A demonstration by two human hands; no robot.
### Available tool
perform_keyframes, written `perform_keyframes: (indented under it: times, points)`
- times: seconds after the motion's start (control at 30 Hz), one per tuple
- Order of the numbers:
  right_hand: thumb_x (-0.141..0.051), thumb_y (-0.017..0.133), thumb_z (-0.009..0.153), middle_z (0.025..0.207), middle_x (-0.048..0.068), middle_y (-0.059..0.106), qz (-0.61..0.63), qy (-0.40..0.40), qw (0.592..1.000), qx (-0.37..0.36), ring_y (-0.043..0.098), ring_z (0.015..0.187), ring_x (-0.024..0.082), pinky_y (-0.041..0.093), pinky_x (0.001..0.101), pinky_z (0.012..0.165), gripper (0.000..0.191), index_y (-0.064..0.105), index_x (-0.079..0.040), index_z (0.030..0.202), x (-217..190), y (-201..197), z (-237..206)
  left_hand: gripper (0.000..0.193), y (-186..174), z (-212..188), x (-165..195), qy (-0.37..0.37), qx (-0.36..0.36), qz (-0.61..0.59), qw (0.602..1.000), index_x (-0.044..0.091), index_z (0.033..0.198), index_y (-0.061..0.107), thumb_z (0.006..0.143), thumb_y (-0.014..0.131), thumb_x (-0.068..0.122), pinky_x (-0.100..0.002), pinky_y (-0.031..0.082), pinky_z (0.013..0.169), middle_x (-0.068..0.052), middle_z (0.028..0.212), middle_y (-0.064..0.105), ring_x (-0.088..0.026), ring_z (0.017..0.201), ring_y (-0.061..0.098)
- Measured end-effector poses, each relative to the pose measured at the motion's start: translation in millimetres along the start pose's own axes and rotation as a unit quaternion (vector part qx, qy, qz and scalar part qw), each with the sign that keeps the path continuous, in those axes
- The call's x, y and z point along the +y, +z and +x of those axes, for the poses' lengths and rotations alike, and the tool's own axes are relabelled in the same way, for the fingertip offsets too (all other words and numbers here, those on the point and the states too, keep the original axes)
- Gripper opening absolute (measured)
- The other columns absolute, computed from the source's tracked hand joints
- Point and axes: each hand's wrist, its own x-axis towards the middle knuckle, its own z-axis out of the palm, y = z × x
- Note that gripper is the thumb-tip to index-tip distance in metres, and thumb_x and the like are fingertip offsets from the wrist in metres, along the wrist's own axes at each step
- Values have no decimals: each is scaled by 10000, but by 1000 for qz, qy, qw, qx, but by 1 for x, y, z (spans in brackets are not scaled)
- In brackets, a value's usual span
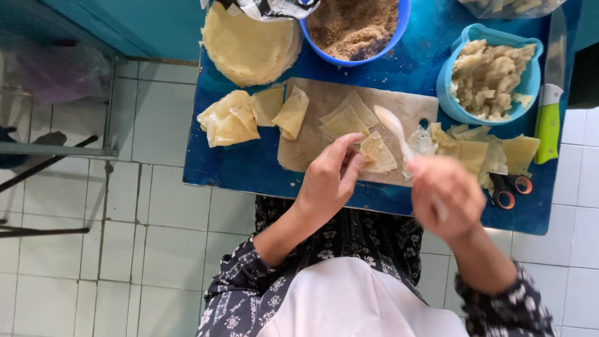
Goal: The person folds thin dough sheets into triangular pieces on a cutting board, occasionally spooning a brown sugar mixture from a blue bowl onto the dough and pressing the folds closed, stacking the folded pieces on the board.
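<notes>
My left hand (327,178) pinches a small triangular piece of thin pastry wrapper (377,153) over the near edge of a pale cutting board (312,143). A white plastic spoon (394,128) is gripped in my right hand (444,195); its bowl points up over the board, beside the wrapper piece. More cut wrapper pieces (346,118) lie on the board. A light blue bowl of pale mashed filling (490,75) stands at the far right.
Everything sits on a blue table (243,165). A stack of round wrappers (249,43), a blue bowl of brown crumbs (352,28), folded pieces (231,118), cut wrappers (486,153), orange-handled scissors (508,187) and a green-handled knife (549,112) surround the board. White tiled floor lies below.
</notes>
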Motion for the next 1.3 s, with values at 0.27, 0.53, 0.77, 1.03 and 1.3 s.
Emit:
perform_keyframes:
  times: [0.27,0.53,0.77,1.03,1.3]
  points:
    - [-158,699,1171,1023,148,670,46,151,985,75,659,877,252,544,371,817,142,640,-36,1129,103,98,124,199,9,4,-2,52,-1,96,994,40,1148,627,958,686,39,-381,570,760,-137,1026,674,-309,874,698]
    - [-191,621,1126,1176,149,610,-289,81,949,-92,544,1141,349,395,451,941,137,629,-57,1155,45,26,90,97,7,2,-2,78,3,171,982,66,985,617,970,700,113,-442,531,726,-132,970,589,-362,857,647]
    - [-161,757,821,875,94,640,-143,247,920,-268,617,912,319,447,447,792,144,645,-79,860,-4,20,22,102,4,3,-4,73,-21,168,983,62,975,609,971,693,121,-443,532,709,-136,945,572,-365,842,641]
    - [-4,674,947,1010,67,723,106,394,908,-94,693,885,134,547,288,791,176,649,-21,1120,-5,21,5,120,4,5,-3,60,-28,172,983,77,1000,598,969,703,127,-443,533,705,-128,946,574,-355,837,646]
    - [32,753,822,931,99,671,23,301,943,-142,639,877,247,509,349,776,169,693,-29,968,5,42,8,265,2,6,-1,88,-23,156,984,67,1168,638,912,705,69,-410,567,687,-150,1153,606,-329,870,700]
